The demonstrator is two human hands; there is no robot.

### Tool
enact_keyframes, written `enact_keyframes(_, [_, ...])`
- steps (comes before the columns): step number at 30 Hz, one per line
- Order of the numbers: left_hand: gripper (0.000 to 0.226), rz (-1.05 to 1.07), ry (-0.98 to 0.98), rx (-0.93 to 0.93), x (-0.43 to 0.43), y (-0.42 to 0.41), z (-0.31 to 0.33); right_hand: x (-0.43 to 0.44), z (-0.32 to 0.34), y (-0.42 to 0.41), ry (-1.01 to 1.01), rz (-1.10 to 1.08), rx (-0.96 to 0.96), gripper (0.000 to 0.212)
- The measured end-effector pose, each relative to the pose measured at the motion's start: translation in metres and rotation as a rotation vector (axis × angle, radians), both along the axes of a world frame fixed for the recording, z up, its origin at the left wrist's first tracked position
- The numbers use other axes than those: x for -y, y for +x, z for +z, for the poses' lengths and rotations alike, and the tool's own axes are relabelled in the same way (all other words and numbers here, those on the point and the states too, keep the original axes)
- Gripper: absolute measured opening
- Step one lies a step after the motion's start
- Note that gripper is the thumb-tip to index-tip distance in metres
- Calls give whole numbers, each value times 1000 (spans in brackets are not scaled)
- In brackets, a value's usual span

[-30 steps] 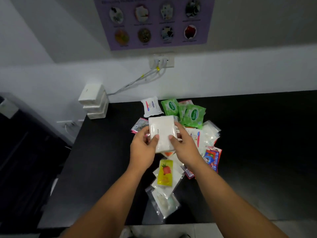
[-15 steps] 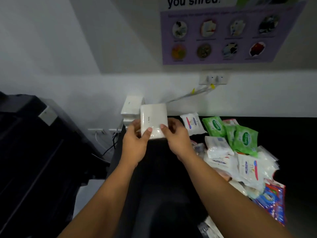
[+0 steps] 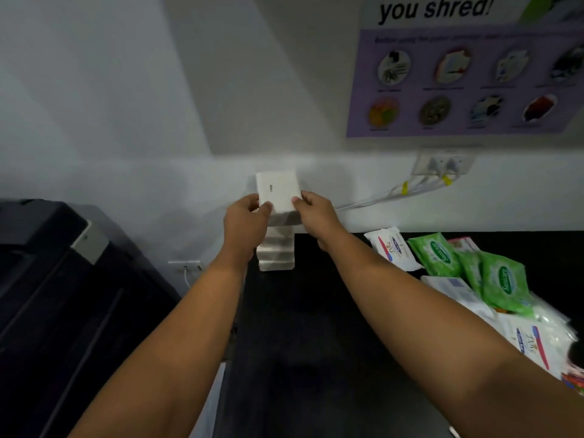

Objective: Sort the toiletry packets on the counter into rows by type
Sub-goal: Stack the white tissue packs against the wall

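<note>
White packet (image 3: 279, 192) held over the stack (image 3: 276, 254) at the counter's (image 3: 316, 311) far left corner.
The left hand (image 3: 245, 221) and right hand (image 3: 316, 213) pinch its two sides, thumbs on its face; whether it touches the stack is unclear. Green packets (image 3: 502, 279) and Dove packets (image 3: 390, 248) lie heaped toward the counter's right edge.

Held: white packet (image 3: 278, 192), plain, rectangular, broad face tilted toward the camera, pinched at its lower corners between left hand (image 3: 245, 216) and right hand (image 3: 316, 213). Directly under the grip: stack of white packets (image 3: 276, 259) (contact unclear). Right of the grip, nearer: Dove packet (image 3: 392, 248), green Sanicare packets (image 3: 502, 281), heaped and overlapping.
</note>
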State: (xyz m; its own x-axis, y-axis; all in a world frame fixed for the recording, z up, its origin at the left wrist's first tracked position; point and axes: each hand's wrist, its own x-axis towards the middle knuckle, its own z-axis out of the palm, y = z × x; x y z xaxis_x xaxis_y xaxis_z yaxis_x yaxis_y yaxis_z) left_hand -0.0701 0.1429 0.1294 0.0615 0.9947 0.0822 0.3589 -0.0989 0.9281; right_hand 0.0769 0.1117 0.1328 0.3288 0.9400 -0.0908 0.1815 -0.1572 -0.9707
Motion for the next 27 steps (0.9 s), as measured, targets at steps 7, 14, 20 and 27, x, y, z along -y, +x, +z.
enact_keyframes(7, [28,-2,-83,-135,-27,-14,-24,-23,-25,-10,-114,55,-10,32])
enact_keyframes(14, [38,-106,-391,176,-28,-9,-37,-39,-45,-19,-274,20,-236,50])
enact_keyframes(20, [45,-70,-421,191,-23,-2,-45,-39,-52,-17,-236,13,-312,39])
enact_keyframes(27, [42,-75,-533,276,-16,-2,-42,-33,-49,-19,-249,40,-275,45])
